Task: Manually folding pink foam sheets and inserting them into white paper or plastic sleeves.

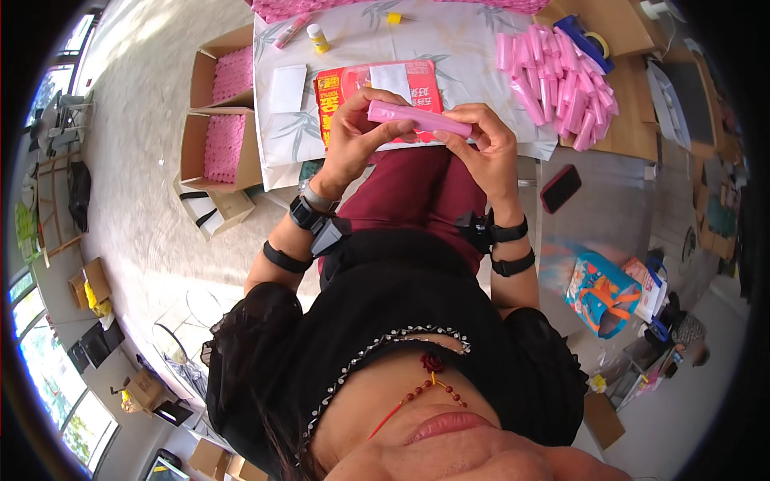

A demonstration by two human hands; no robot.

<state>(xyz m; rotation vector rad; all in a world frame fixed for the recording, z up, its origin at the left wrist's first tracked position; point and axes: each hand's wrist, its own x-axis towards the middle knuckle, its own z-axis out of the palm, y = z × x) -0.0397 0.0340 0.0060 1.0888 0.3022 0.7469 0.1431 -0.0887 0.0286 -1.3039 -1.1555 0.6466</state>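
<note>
Both my hands hold one pink rolled tube (419, 118) above the front part of the table. My left hand (359, 132) grips its left end, thumb beneath and fingers curled over. At the other end, my right hand (485, 144) pinches it between thumb and fingertips. Under the tube lies a red and yellow printed package (337, 88) with a white paper slip (390, 80) on it. More white slips (288, 88) rest to its left. An uncapped glue stick (318, 38) stands behind, its yellow cap (394, 18) apart from it, beside another pink roll (291, 32).
A heap of pink rolls (565, 84) covers the table's right side, beside a blue tape dispenser (584, 44). Two cartons (196, 148) with pink contents stand left of the table. A dark phone (561, 189) and a colourful bag (597, 293) are at my right.
</note>
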